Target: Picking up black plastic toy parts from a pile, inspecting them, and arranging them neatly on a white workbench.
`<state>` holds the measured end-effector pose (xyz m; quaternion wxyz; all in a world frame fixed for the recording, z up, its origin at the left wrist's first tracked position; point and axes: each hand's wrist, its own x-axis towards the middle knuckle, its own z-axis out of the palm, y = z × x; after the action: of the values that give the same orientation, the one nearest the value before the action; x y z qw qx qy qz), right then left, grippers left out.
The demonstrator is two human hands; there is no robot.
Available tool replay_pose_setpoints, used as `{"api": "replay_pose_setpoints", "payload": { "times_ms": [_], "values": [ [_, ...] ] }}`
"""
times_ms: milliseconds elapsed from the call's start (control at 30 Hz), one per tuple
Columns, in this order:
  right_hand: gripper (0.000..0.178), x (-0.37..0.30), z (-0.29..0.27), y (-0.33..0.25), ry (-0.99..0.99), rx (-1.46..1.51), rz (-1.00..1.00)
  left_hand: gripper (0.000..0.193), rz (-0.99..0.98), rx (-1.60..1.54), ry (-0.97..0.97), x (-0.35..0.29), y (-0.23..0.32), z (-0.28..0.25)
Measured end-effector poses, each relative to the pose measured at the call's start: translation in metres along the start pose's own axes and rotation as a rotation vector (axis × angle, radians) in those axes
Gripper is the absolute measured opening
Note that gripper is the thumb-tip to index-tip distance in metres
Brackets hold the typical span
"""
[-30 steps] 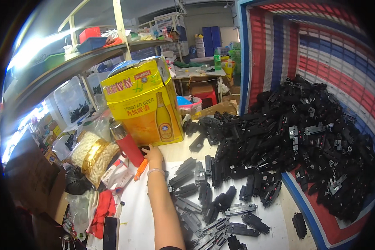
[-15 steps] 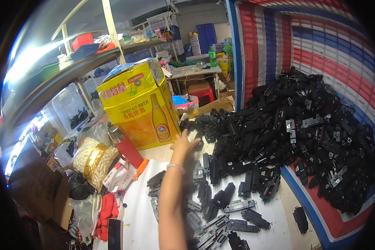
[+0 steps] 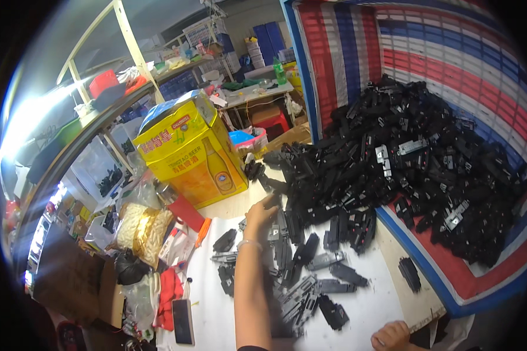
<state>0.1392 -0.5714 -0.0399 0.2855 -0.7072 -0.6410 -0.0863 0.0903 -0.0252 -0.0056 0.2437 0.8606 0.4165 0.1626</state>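
My left hand (image 3: 260, 215) reaches across the white sheet (image 3: 208, 286) to the near-left edge of a heap of black elongated plastic parts (image 3: 334, 181). Its fingers bend toward parts at the heap's edge; they are blurred and partly hidden, so I cannot tell whether they grip one. Scattered on the sheet, beside and right of my left forearm, lie several black and grey parts (image 3: 334, 313). At the lower right my right hand (image 3: 392, 336) rests by the table's front edge, its fingers curled in, with nothing visible in them.
A yellow carton (image 3: 196, 169) stands behind my left hand. Left of the sheet are an orange-handled tool (image 3: 203, 231), a red cloth (image 3: 168, 295), a phone (image 3: 183, 322) and a bag of cream-coloured pieces (image 3: 140, 231). A striped, blue-edged bin (image 3: 468, 292) holds much of the heap.
My left hand has drawn slightly nearer, and its spread fingers have bent in. My right hand has come into view at the lower right. The view has shifted, and some loose parts lie differently.
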Motion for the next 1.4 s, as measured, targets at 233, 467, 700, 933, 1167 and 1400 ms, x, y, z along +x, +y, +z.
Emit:
{"api": "replay_pose_setpoints", "payload": {
  "times_ms": [233, 467, 700, 933, 1167, 1400],
  "values": [
    [0.008, 0.01, -0.001, 0.003, 0.094, -0.055, 0.017, 0.052, 0.034, -0.049, -0.07, -0.073, 0.057, 0.006],
    [0.008, 0.017, 0.0, -0.003, 0.161, 0.024, -0.052, 0.05, 0.159, -0.136, 0.19, -0.139, 0.043, 0.001],
    [0.007, 0.005, -0.012, 0.004, 0.096, 0.188, 0.047, 0.061, 0.102, -0.958, -0.079, -0.268, 0.158, -0.019],
    [0.041, 0.038, -0.064, 0.007, 0.165, 1.215, 0.264, 0.056, -0.104, -1.389, -0.66, -0.387, 0.212, -0.002],
    [0.027, 0.004, -0.099, 0.002, 0.103, 1.237, 0.408, 0.05, -0.245, -1.554, -0.479, -0.452, 0.257, 0.031],
    [0.024, -0.021, -0.116, -0.007, 0.192, 1.254, 0.352, 0.034, -0.142, -1.222, 0.05, -0.492, 0.271, 0.035]
  ]
}}
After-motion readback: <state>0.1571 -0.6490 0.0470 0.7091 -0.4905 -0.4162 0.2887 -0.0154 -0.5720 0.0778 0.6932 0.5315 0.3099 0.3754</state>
